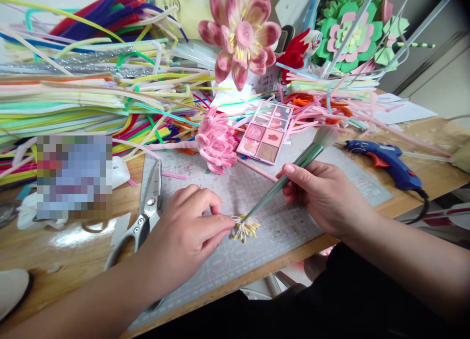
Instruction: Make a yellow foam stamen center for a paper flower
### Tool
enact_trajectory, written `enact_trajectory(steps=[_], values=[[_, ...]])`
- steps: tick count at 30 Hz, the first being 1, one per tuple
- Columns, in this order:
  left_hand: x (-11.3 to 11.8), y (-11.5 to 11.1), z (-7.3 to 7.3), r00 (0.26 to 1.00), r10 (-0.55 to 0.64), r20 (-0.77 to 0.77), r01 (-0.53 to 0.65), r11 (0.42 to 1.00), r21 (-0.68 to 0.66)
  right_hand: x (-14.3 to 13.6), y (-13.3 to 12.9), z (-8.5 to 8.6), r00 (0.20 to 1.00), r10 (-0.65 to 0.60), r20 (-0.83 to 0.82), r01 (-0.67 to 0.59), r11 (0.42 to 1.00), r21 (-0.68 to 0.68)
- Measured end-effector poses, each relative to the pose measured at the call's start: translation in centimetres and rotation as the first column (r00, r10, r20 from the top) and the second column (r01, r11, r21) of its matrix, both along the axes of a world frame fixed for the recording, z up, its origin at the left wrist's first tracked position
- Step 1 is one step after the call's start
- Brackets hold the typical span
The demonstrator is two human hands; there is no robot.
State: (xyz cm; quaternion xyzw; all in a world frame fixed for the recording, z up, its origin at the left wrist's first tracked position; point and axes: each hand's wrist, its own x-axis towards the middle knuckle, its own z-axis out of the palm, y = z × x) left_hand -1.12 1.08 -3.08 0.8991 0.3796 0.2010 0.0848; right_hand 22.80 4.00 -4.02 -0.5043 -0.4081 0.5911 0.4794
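Note:
Just above the grey cutting mat (227, 265), my left hand (191, 226) pinches a small bunch of yellow-tipped stamens (246, 229) between thumb and fingers. My right hand (319, 194) is closed around a green-handled brush (282, 182). Its bristles point up and away, and the thin handle end touches the stamens. Beyond my hands, a pink fuzzy flower (216, 141) lies on its side with its stem to the left. An opened makeup palette (265, 132) with pink and brown pans sits right of that flower.
Scissors (150, 209) lie beside my left forearm. A blue glue gun (389, 160) rests on the right. Piles of coloured pipe cleaners (73, 99) cover the back. A large pink flower (244, 34) stands at the back centre, and a green paper flower (352, 33) is back right.

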Motion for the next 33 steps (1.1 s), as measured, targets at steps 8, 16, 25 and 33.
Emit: enact_trajectory(steps=[8, 16, 25, 33], values=[[0.05, 0.01, -0.09, 0.999, -0.022, -0.044, 0.019, 0.998, -0.056, -0.02, 0.07, 0.01, 1.0, -0.027, 0.01, 0.027, 0.999, -0.042], [-0.07, -0.11, -0.07, 0.999, -0.046, 0.029, 0.048, 0.996, -0.077, -0.12, 0.2, -0.04, 0.999, -0.028, 0.03, 0.03, 0.998, -0.055], [0.04, -0.47, -0.13, 0.995, -0.097, -0.022, 0.097, 0.995, -0.023, -0.19, 0.38, -0.02, 0.999, -0.024, 0.035, 0.027, 0.997, -0.075], [0.22, -0.45, -0.34, 0.99, -0.135, -0.037, 0.135, 0.991, 0.019, -0.18, 0.49, 0.07, 0.999, -0.03, 0.033, 0.034, 0.993, -0.109]])
